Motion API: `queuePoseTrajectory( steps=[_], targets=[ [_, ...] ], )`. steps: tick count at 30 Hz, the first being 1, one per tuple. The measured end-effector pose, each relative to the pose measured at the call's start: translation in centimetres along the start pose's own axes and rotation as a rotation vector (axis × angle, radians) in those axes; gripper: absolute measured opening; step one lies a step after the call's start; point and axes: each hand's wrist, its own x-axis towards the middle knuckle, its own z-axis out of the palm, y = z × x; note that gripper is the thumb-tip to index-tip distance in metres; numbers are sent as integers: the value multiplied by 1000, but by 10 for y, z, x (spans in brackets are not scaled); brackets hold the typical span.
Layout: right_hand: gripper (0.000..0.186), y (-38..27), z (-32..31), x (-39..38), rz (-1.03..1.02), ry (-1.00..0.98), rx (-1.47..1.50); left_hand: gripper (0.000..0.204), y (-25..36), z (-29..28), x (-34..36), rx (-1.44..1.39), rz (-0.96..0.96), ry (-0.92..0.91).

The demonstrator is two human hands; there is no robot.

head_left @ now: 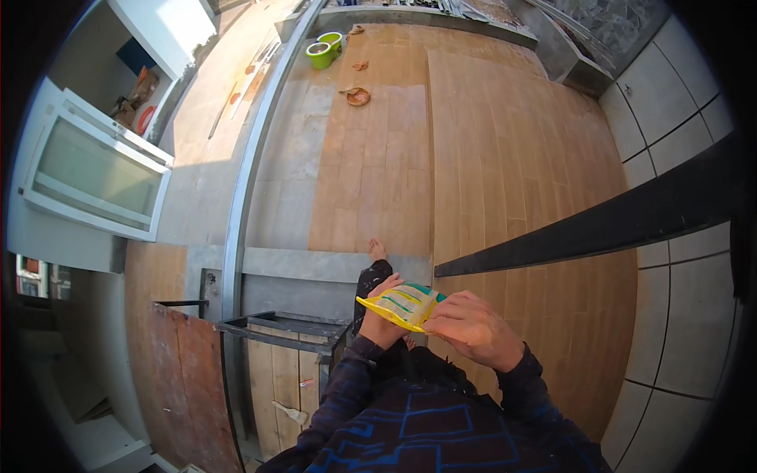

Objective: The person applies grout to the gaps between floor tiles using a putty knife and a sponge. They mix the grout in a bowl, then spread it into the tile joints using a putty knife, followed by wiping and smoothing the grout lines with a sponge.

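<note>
A yellow and green plastic packet (400, 302) lies across my left hand (380, 327), which grips it from beneath, mostly hidden by it. The fingers of my right hand (473, 331) are pinched on the packet's right edge. My bare foot (377, 251) shows beyond the packet, near a grey step edge (303, 262). A white brush-like tool (290, 411) rests on wooden planks (285, 366) below and left of my hands.
A black beam (583, 235) slants at right beside a tiled wall (674, 311). A metal rail (252, 163) runs along the left, near a white-framed window (98, 165). Green buckets (319, 55) and a brown dish (358, 97) sit ahead. A black metal frame (284, 329) is low left.
</note>
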Motion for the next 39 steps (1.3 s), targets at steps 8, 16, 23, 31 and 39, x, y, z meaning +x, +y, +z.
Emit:
queuePoseTrajectory(
  steps=[8, 16, 23, 31, 39],
  targets=[
    [16, 176, -18, 163, 202, 72, 121, 74, -128, -29, 204, -1043, -385, -526],
    [52, 389, -68, 404, 553, 452, 733, 58, -254, -135, 496, -802, -450, -414],
    [63, 614, -17, 567, 746, 266, 1137, 49, -373, -149, 705, -1053, -809, -2],
    [46, 1024, 148, 750, 933, -21, 1074, 43, -693, -51, 902, -929, -1140, 363],
    [56, 1348, 307, 839, 1161, -214, 883, 49, -1020, 97, 1018, -844, -1415, 507]
  ],
)
